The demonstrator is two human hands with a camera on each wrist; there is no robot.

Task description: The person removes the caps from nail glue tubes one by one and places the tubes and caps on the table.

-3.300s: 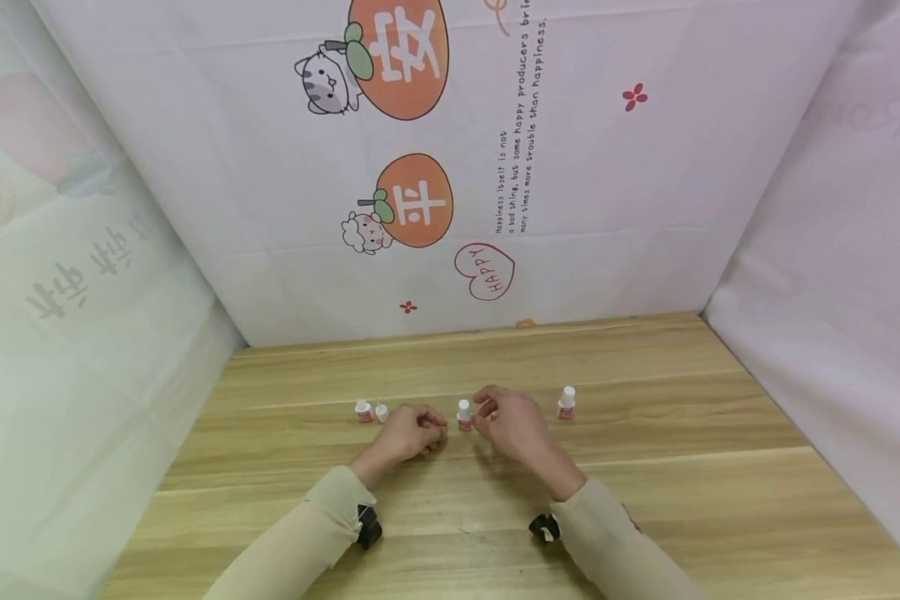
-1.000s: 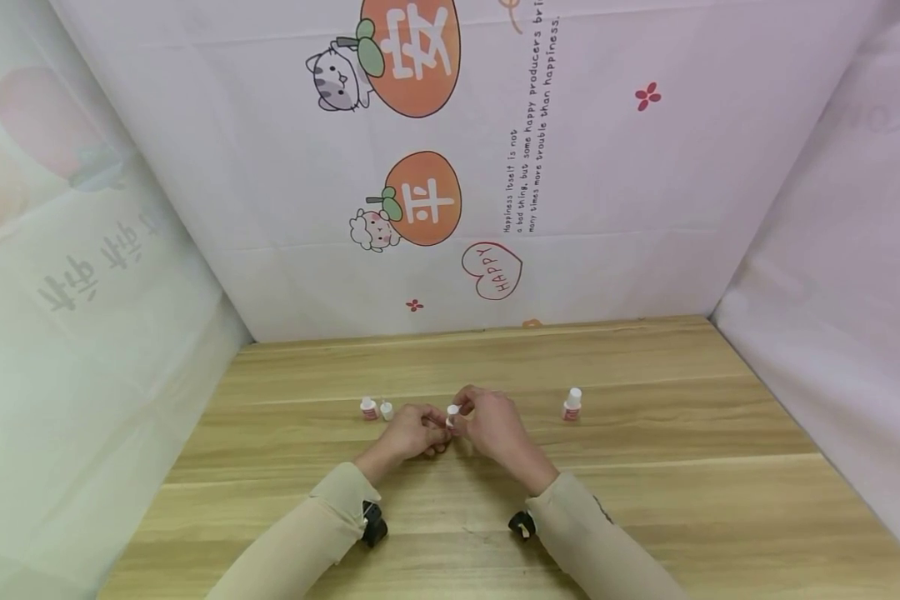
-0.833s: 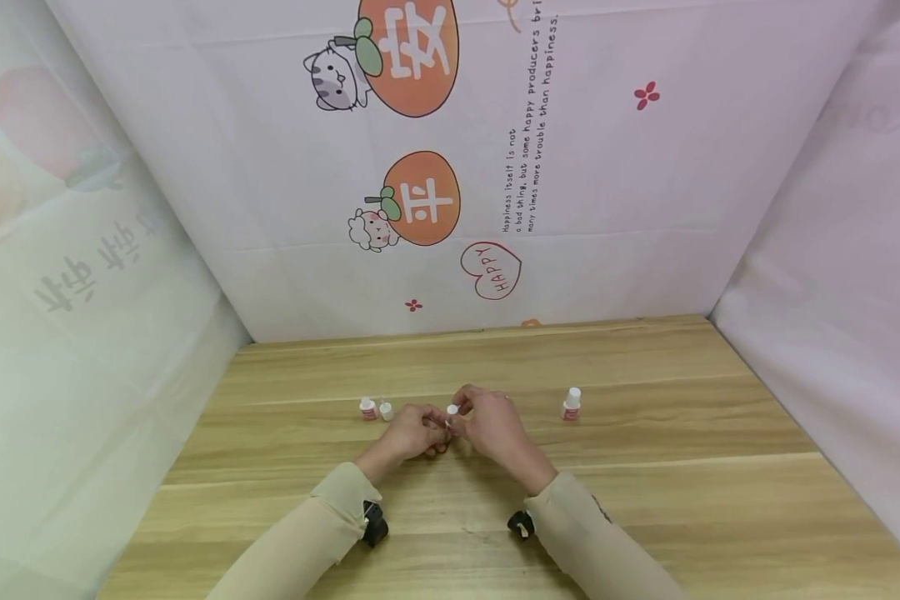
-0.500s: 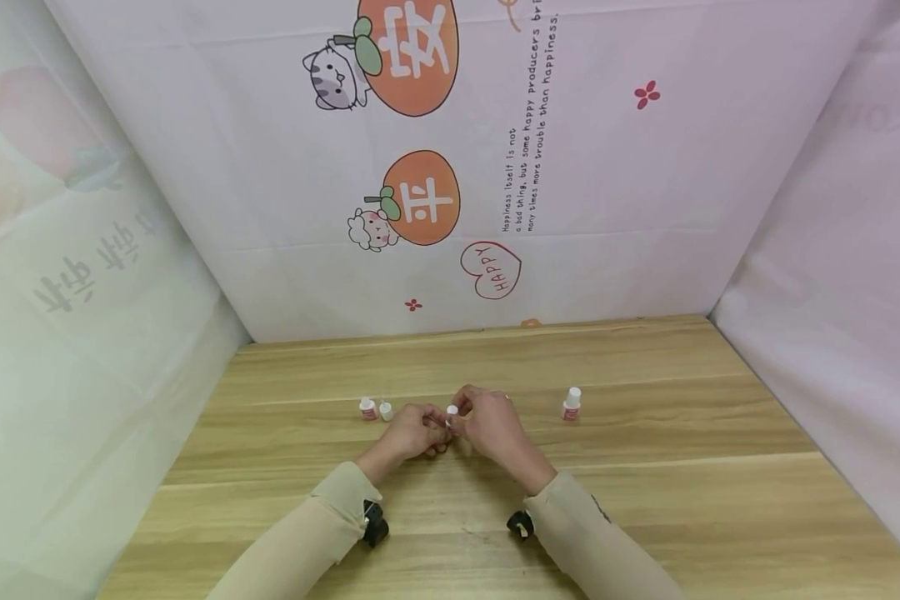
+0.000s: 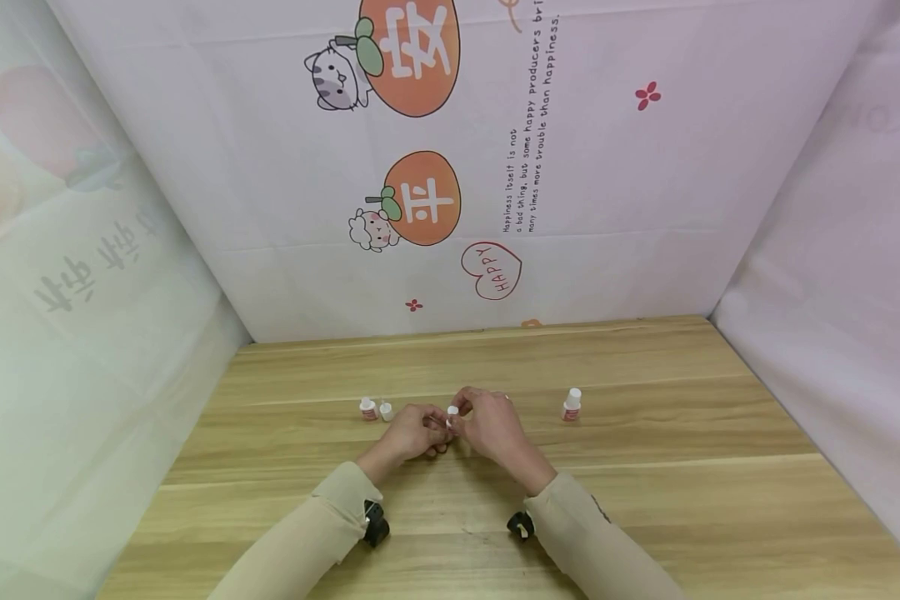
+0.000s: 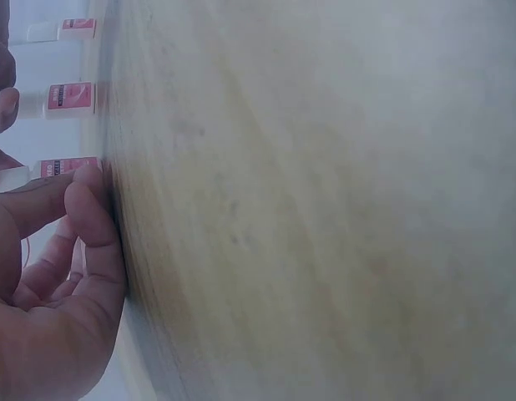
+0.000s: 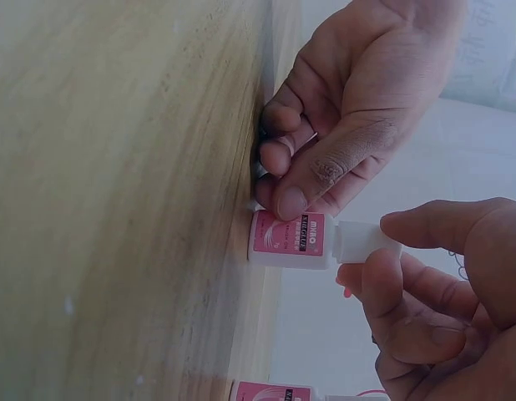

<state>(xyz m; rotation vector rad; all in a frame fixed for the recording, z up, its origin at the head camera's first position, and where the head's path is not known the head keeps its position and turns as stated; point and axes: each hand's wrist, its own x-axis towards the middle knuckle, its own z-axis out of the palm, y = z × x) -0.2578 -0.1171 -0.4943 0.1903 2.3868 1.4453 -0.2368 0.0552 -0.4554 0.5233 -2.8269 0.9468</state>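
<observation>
Low in the frame: steady below, turn above

Just below the middle of the head view, the glue bottle [image 7: 287, 240] stands upright, its base on the worktop [image 5: 465, 533]. The left hand [image 5: 412, 429] is curled almost closed, thumb and fingers pinching the bottle's side; the right hand [image 5: 492, 423] pinches the white cap [image 7: 362, 244], its other fingers bent. Good handling here probably means a low, light left grip — a hard squeeze could push glue up — and a cap turned straight, without tilting. Whether it is being loosened or tightened, I cannot tell. Towards the left, a loose cap [image 5: 386, 411] sits just beside a second bottle [image 5: 367, 409]; to the right, a third bottle [image 5: 572, 404] stands capped, well apart.
</observation>
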